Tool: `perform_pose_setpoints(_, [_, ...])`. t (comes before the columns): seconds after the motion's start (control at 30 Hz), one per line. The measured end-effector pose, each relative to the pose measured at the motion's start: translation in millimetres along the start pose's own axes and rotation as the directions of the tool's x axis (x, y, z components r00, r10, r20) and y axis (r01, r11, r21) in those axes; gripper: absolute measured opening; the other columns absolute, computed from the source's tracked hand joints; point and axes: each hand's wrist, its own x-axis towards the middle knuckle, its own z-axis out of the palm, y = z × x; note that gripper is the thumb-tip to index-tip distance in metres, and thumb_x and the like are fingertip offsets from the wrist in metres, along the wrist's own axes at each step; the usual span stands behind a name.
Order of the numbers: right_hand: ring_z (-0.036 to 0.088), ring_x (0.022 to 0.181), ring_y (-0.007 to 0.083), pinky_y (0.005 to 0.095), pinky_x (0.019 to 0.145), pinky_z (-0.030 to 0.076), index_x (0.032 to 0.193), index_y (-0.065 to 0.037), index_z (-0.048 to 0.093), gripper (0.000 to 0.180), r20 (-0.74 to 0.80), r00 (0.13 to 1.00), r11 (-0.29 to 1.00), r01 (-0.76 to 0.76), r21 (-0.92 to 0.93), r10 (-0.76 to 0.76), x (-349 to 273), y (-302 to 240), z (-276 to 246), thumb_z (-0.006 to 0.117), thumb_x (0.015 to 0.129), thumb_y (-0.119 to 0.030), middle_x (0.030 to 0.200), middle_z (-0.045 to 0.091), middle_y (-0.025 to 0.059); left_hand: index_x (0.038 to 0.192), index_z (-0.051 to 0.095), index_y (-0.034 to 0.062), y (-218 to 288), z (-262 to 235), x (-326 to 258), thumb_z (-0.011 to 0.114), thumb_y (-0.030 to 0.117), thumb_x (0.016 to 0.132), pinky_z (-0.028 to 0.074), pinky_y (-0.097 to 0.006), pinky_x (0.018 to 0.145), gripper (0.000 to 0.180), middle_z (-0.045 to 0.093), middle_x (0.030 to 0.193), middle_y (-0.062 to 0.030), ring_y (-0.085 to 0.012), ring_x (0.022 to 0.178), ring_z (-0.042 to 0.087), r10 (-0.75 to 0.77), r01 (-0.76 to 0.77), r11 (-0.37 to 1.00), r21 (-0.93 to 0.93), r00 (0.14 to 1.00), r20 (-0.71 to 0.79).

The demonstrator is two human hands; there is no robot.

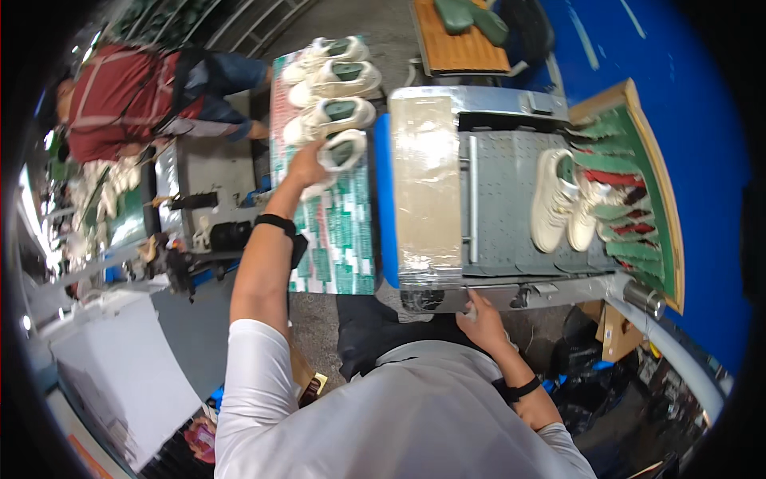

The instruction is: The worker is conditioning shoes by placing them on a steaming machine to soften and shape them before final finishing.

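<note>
Cream sneakers (pixel 333 80) with green insides stand in a row along a narrow table covered in green, white and red printed sheets (pixel 339 251). My left hand (pixel 306 166) reaches to the nearest cream sneaker (pixel 346 150) and grips it at the toe side; the shoe hides part of my fingers. To the right, a pair of cream sneakers (pixel 554 199) rests on the grey bed of a conveyor machine (pixel 503 191), before its strip curtain. My right hand (pixel 483 322) is at the machine's near metal edge, index finger stretched toward it, holding nothing I can see.
Green and red curtain strips (pixel 626 191) hang from a wooden-edged frame at the machine's right end. Tan tape (pixel 427 184) covers its left end. Another person in a red top (pixel 120 104) bends at the far left. A wooden-topped stool (pixel 463 48) stands beyond the machine.
</note>
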Motion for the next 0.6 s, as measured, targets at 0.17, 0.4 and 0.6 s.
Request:
perform_pose_setpoints(0.17, [0.07, 0.112, 0.0402, 0.047, 0.097, 0.055, 0.151, 0.001, 0.052, 0.076, -0.027, 0.996, 0.984, -0.084, 0.155, 0.089, -12.7, 23.3, 16.9, 0.079, 0.088, -0.032, 0.118, 0.072, 0.0244, 0.143, 0.061, 0.0014, 113.4, 42.4, -8.9, 0.069, 0.001, 0.074, 0.04, -0.051, 0.123, 0.069, 0.061, 0.145, -0.0289, -0.0496, 0.139, 0.053, 0.271, -0.18, 0.957, 0.227, 0.831, -0.487])
perform_pose_setpoints(0.4, [0.068, 0.108, 0.0403, 0.0455, 0.096, 0.054, 0.154, 0.006, 0.048, 0.081, -0.083, 0.994, 0.96, -0.048, 0.276, 0.074, -41.4, 8.0, 11.9, 0.08, 0.088, -0.029, 0.115, 0.07, 0.0237, 0.158, 0.036, -0.0102, 416.2, 251.0, -66.6, 0.097, 0.041, 0.074, 0.04, -0.05, 0.123, 0.116, 0.052, 0.153, -0.033, -0.0474, 0.144, 0.049, 0.269, -0.217, 0.825, -0.522, 0.963, 0.026])
perform_pose_setpoints(0.6, [0.068, 0.101, 0.0357, 0.0431, 0.088, 0.056, 0.155, 0.005, 0.049, 0.079, -0.142, 0.977, 0.958, -0.121, 0.26, 0.162, -97.3, 51.5, 17.2, 0.082, 0.09, -0.025, 0.116, 0.067, 0.0215, 0.163, 0.017, -0.0066, 497.8, 326.1, -37.0, 0.098, 0.04, 0.07, 0.044, -0.048, 0.118, 0.132, 0.053, 0.148, -0.0301, -0.0453, 0.139, 0.052, -0.041, -0.018, 0.887, -0.462, 0.992, -0.117])
